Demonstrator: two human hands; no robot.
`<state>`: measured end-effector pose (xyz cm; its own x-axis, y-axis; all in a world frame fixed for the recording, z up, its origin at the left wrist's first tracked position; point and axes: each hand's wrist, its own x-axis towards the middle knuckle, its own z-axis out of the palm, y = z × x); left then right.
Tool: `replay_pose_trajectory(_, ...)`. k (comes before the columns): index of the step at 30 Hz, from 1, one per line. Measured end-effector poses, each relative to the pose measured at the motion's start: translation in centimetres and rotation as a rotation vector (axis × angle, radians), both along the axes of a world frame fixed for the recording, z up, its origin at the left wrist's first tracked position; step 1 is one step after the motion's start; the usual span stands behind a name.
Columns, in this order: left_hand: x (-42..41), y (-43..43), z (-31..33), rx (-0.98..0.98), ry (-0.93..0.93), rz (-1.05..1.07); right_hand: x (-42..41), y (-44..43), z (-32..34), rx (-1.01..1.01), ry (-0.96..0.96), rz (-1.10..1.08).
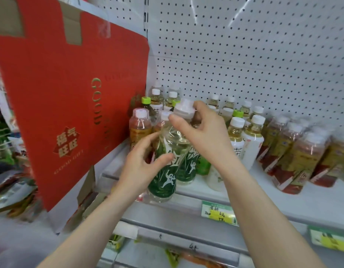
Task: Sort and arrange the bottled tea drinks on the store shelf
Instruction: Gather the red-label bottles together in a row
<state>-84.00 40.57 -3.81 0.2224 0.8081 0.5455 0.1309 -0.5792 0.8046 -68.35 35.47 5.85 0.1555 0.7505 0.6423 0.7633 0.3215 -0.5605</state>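
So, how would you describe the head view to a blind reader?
The left hand and right hand hold a green-labelled tea bottle at a store shelf, the right on its white cap. More bottles stand behind, a red carton at left.

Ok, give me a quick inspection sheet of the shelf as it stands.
Surface: white shelf, price tag on its front edge.
Job's things: green-label bottle held at shelf front; white-capped tea bottles standing behind; shrink-wrapped packs tilted at right.
Clutter: red carton leaning at left.
Grippers: right hand pinches the bottle's top with its fingers; left hand holds its body.
Cables: nothing seen.
Surroundings: pegboard back panel.
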Motion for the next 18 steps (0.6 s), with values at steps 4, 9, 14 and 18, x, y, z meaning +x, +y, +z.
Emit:
replay_pose_trajectory(4,-1.2,4.7,0.2,-0.076,-0.059,0.280,0.4,0.0,0.9,-0.017,0.009,0.008)
replay_pose_trajectory(9,-0.4,8.1,-0.5,-0.213,0.092,0.280,-0.3,0.6,1.8,-0.045,-0.050,0.011)
replay_pose_trajectory(14,-3.3,5.4,-0.9,0.010,0.019,0.416,-1.0,2.0,2.5,-0.079,-0.017,0.062)
replay_pose_trajectory(18,-5.9,2.3,0.4,0.141,-0.016,0.511,-3.3,5.3,2.4,-0.057,-0.101,0.039)
